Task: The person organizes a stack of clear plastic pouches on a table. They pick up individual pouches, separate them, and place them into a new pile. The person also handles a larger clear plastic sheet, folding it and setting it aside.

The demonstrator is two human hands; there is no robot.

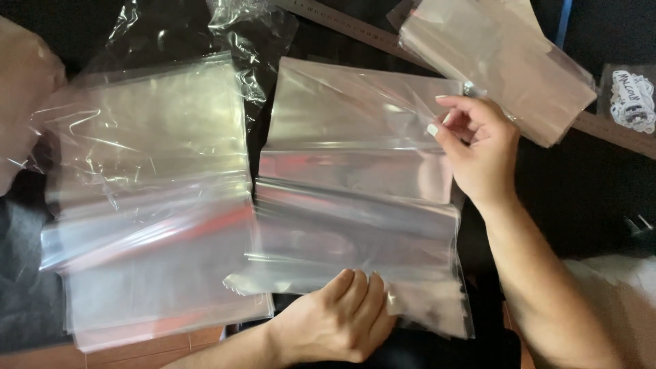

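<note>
clear plastic bag stack (355, 198) | flat, glossy, creased | centre of dark table, lower edge fanned out

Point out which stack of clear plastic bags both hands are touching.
The middle stack: the left hand presses its near edge and the right hand pinches its far right corner. The left stack and far-right stack lie untouched.

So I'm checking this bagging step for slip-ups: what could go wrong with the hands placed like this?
The right hand pinches only the far corner of the middle stack of clear bags, so several clinging sheets may lift together. The left hand presses just the near edge, so the stack could slide toward the left stack.
</note>
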